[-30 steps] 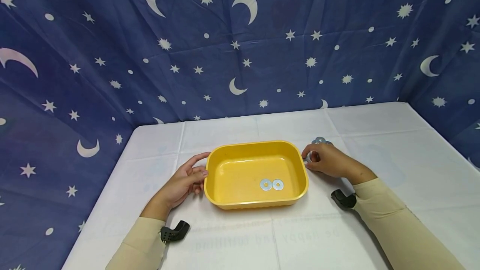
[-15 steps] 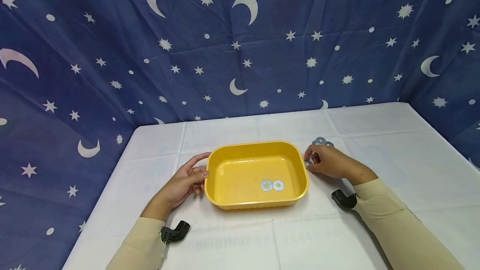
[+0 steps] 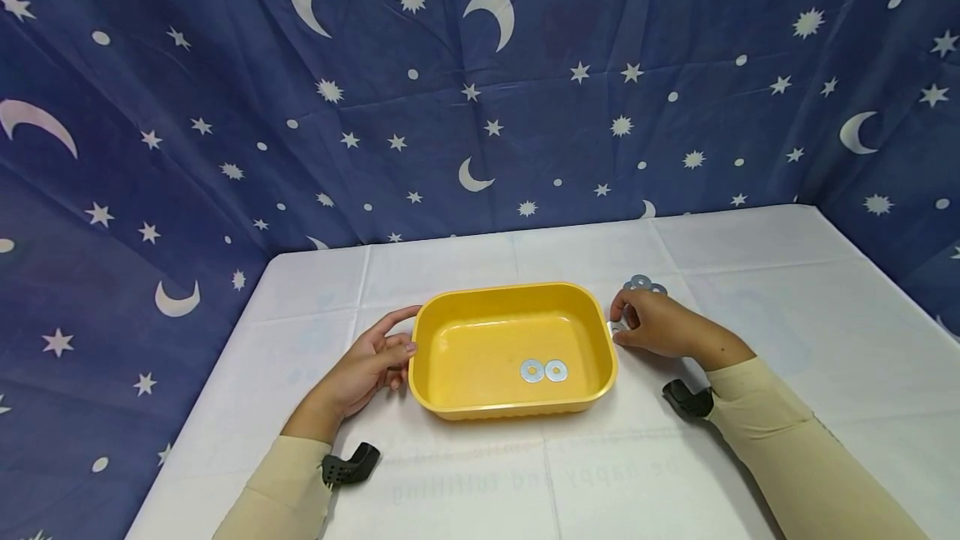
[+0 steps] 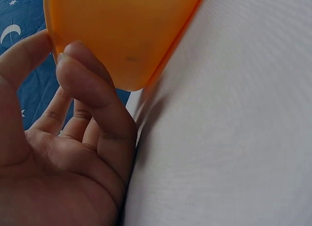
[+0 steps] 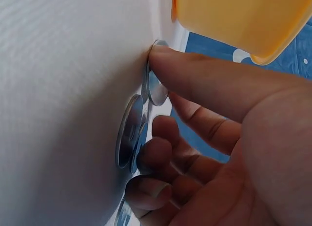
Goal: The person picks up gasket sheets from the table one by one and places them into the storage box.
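Washer (image 3: 615, 325) down at the tabletop (image 3: 450, 261), just beside the yellow tray (image 3: 480, 307), looks mid-pickup, fingers of the right hand (image 3: 662, 323) pinching its rim (left hand (image 3: 367, 369) touches the tray, fingers apart), and next I'd say it needs a snug grip and a clean lift.

The washers (image 3: 525, 372) look shiny metal, the tray (image 3: 472, 357) glossy plastic, the tablecloth (image 3: 465, 490) matt fabric.

head view: is looking forward and down from above; two wrist views: are peering close; all are sharing yellow tray (image 3: 472, 348).
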The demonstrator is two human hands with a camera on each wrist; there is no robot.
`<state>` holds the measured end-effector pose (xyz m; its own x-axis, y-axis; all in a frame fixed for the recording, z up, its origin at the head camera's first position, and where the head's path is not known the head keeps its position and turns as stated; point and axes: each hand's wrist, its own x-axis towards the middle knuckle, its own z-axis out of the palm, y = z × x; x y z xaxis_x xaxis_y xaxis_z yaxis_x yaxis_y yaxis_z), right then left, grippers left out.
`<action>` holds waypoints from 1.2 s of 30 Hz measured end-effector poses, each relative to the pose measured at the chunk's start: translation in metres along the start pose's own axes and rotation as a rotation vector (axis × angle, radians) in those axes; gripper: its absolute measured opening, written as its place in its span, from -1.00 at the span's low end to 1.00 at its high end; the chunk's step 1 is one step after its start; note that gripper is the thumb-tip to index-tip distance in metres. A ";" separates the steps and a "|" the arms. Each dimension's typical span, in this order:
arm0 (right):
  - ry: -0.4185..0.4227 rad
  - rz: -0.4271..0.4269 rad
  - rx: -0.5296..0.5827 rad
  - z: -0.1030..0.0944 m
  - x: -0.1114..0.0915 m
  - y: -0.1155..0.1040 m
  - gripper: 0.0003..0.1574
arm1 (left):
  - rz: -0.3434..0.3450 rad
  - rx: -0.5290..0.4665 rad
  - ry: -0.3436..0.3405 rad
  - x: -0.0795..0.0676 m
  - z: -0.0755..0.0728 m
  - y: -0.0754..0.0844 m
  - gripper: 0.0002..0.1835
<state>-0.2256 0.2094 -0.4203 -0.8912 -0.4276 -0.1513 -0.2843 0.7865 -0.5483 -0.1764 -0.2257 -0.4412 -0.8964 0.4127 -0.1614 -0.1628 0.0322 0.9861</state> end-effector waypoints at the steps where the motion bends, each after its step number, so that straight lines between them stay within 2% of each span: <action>1: 0.004 -0.007 -0.004 0.000 0.000 0.000 -0.72 | 0.002 0.001 -0.003 0.000 0.000 0.000 -0.32; 14: 0.003 0.000 -0.014 -0.002 -0.003 -0.004 -0.67 | 0.004 -0.002 -0.001 0.001 0.001 0.000 -0.33; 25: -0.014 -0.046 0.047 -0.006 -0.008 -0.004 -0.76 | 0.008 -0.006 -0.004 0.000 0.000 -0.001 -0.33; 36: 0.012 -0.082 0.019 -0.010 -0.011 -0.004 -0.81 | 0.010 -0.016 -0.005 -0.001 0.001 -0.001 -0.31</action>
<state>-0.2185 0.2156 -0.4084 -0.8693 -0.4850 -0.0951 -0.3501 0.7401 -0.5742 -0.1751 -0.2250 -0.4422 -0.8962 0.4171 -0.1513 -0.1605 0.0132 0.9870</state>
